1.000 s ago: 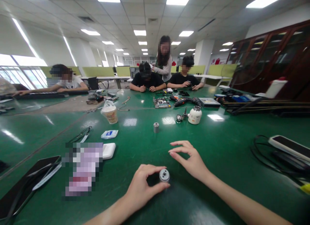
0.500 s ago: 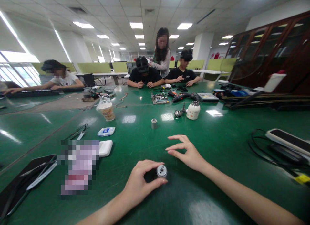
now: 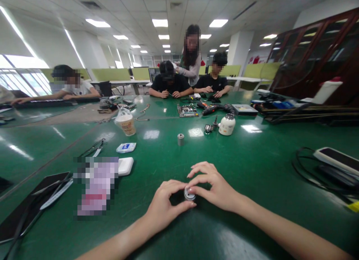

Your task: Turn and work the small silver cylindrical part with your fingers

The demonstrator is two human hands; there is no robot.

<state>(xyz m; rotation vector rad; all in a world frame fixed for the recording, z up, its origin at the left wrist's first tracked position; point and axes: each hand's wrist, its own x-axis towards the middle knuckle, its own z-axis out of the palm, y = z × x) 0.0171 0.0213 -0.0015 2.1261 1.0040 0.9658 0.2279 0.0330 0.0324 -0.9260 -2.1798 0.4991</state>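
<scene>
The right hand (image 3: 220,189), its grip unclear, partly hides the metal cylinder (image 3: 190,197) the left hand (image 3: 163,203) clamps.

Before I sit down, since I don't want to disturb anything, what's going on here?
Someone is handling a small metal cylinder at the green table. Of their two bare hands, the left hand holds it around the side between thumb and fingers, while the right hand has its thumb and fingertips at the top; whether they grip anything there is hard to tell. A similar second cylinder stands upright farther out, untouched, with a white bottle beyond it to the right.
</scene>
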